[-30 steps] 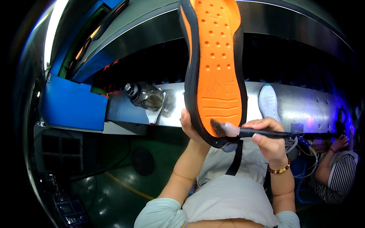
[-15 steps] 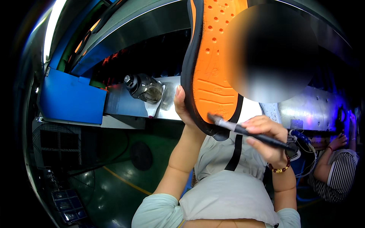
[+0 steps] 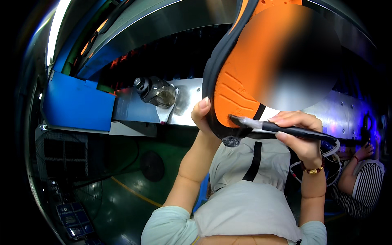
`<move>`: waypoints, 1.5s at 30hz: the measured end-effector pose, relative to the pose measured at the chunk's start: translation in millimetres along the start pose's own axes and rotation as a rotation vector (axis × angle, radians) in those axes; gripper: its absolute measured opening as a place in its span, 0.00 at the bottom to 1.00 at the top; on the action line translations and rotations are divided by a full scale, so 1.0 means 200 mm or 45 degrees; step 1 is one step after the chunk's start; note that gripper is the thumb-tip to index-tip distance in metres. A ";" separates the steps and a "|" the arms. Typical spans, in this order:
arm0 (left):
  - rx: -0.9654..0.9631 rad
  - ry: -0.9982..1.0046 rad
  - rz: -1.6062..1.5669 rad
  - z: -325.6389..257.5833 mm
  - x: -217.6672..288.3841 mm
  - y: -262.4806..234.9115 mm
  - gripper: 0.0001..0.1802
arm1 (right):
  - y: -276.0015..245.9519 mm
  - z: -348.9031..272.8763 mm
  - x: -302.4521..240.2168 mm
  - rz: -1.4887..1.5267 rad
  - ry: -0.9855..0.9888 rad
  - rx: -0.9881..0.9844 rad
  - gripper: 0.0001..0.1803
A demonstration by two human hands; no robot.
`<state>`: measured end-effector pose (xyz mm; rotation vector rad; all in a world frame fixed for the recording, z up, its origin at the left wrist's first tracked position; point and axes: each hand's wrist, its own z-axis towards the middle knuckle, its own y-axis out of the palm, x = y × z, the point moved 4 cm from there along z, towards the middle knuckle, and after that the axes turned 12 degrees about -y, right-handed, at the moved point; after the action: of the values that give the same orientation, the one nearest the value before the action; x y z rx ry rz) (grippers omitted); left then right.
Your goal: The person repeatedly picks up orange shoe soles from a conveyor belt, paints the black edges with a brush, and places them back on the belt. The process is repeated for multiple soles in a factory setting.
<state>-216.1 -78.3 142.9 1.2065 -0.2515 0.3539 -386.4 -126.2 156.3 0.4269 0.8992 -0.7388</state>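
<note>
Left hand [image 3: 203,115] lifts shoe [image 3: 234,94]; right hand [image 3: 300,134] pinches brush [image 3: 281,129]

1. A long metal table [image 3: 134,108] ran across the view behind the raised shoe, its surface shiny and bent by the lens.
2. A dark capped jar [image 3: 156,91] lay tilted on the table, resting on a pale sheet [image 3: 170,109].
3. A blue box [image 3: 77,107] sat at the table's left end.
4. Below it lay a green floor [image 3: 122,204] with a yellow line [image 3: 134,192].
</note>
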 end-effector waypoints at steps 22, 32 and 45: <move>0.676 -1.077 0.267 -0.03 -0.09 -0.12 0.17 | 0.03 0.03 -0.02 -0.148 -0.089 -0.971 0.07; 0.786 -1.220 0.395 -0.14 -0.06 -0.16 0.21 | -0.04 0.00 0.01 -0.142 0.057 -1.119 0.07; 0.908 -1.095 0.218 -0.23 0.01 -0.27 0.24 | -0.16 -0.03 0.12 -0.155 0.153 -0.760 0.09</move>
<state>-191.9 -52.5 81.2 2.0096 -1.0388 0.0374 -403.6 -154.0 131.1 -0.1152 1.2127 -0.5235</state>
